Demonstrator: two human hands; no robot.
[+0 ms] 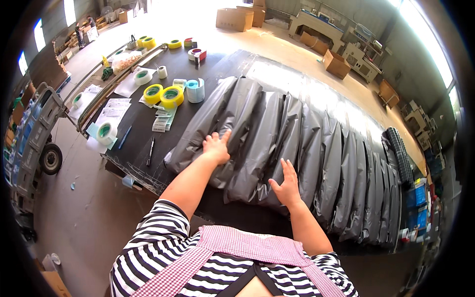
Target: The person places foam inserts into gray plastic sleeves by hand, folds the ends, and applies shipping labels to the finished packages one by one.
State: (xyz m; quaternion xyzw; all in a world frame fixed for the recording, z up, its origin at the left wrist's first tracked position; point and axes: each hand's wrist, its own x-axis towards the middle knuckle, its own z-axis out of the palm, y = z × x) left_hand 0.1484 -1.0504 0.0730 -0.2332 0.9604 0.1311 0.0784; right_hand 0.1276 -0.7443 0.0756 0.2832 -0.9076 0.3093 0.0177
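Observation:
A long row of grey plastic mailing bags, filled and packed side by side, lies across the dark table. My left hand rests on the bags at the row's left end, fingers spread. Over the bags near the middle-left of the row is my right hand, its fingers stretched out and thumb apart; whether it touches the plastic I cannot tell. Neither hand grips anything. The leftmost bag leans at a slant, and its lower part is partly covered by my left forearm.
Left of the bags stand yellow tape rolls, a blue label roll, a white tape roll, papers and pens. A metal frame runs along the table's left side. Cardboard boxes and a cart stand beyond.

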